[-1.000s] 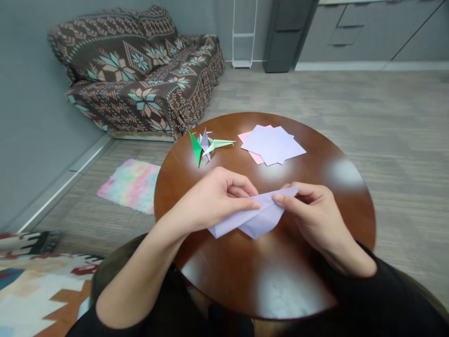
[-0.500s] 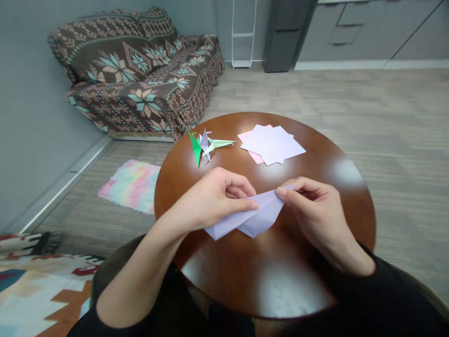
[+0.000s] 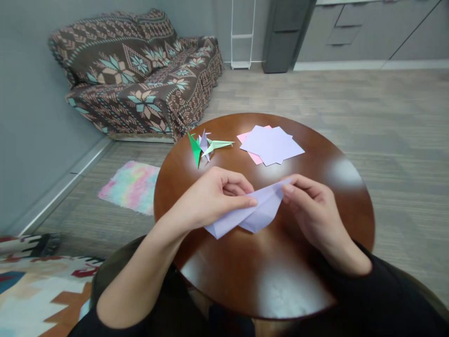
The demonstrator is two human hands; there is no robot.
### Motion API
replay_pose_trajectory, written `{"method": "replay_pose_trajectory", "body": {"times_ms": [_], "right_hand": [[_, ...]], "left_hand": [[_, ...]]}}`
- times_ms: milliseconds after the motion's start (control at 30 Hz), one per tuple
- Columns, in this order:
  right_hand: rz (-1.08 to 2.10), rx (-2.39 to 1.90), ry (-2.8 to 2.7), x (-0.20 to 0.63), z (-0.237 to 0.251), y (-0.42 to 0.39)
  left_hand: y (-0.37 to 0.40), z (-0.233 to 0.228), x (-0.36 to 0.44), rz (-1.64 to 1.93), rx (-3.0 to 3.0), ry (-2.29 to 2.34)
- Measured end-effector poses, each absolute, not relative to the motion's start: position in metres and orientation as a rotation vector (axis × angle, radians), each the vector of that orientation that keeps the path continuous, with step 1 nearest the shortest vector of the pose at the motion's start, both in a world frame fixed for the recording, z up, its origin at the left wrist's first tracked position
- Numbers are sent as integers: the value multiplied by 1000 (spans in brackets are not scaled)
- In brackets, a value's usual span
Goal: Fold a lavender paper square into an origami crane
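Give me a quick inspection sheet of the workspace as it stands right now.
Surface: round brown wooden table, glossy, with glare patches.
Job's things: lilac folded paper, partly creased, lifted at its far edge.
Clutter: stack of lilac and pink paper sheets at the far side; folded paper cranes, green, lilac and pale green, far left.
Hands: left hand pinches the paper's left part; right hand pinches its far right corner.
Cables: nothing seen.
Surroundings: patterned sofa, pastel rug, white rack, grey cabinets.
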State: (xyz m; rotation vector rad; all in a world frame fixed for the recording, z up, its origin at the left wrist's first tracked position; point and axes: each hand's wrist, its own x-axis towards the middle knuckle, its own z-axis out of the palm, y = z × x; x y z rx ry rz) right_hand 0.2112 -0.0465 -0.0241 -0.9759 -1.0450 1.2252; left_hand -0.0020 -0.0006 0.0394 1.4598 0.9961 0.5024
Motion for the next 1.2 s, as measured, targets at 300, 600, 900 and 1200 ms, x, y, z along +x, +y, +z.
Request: {"method": "replay_pose_trajectory", "body": {"times_ms": [300,600,900,1200], "right_hand": [[1031,-1035,-1143,215,-25,-48],[740,-1064,-1317,215,-14,-50],[1146,-1018,-1364,209,-14,-53],[1326,-1053,-1524,215,-4,-53]], "left_hand": [[-1,38,-4,510,1465,950],[1,40,-11,488,1512,928],[-4,45,-7,439,1511,944],[-4,46,-8,319,1545,901]]}}
